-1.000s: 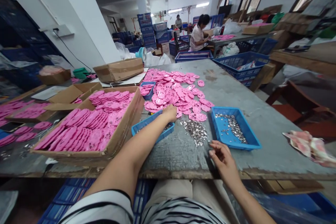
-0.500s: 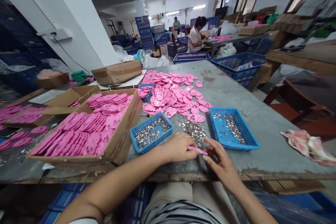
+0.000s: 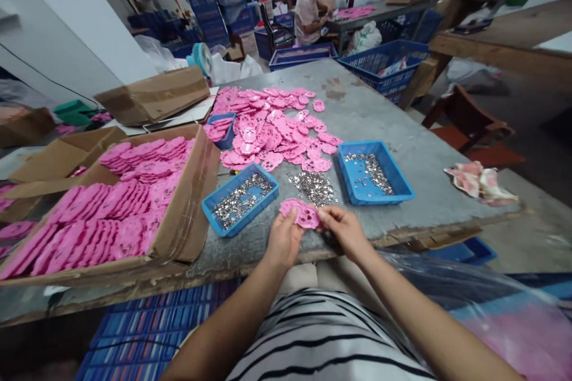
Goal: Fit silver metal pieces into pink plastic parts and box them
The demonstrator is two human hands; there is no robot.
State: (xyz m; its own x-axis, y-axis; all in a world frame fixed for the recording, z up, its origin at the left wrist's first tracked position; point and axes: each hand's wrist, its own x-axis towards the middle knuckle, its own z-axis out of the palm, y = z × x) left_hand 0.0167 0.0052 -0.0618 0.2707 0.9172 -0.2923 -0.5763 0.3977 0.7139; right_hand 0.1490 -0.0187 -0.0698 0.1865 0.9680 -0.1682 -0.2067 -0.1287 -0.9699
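A pink piece with small dark spots [image 3: 300, 213] is held up over the table's front edge. My left hand [image 3: 286, 237] pinches its left side from below. The fingers of my right hand [image 3: 342, 227] are closed on its right edge. Just beyond lies a loose pile of small metal parts [image 3: 314, 188]. Left of that pile is a blue tray of metal parts [image 3: 210, 219], and to the right stands another blue tray [image 3: 406, 196] with similar parts. Many pink pieces [image 3: 277, 134] are heaped farther back.
A cardboard box [image 3: 183, 214] filled with stacked pink pieces stands at the left. A crumpled cloth [image 3: 480, 181] lies on the right of the table [image 3: 433, 181]. Two people [image 3: 308, 12] are in the background, one seated at another table.
The view has tilted down and shifted right. The pink piece is now raised with its flat face showing, and my right hand's fingers, spread before, have closed on it.
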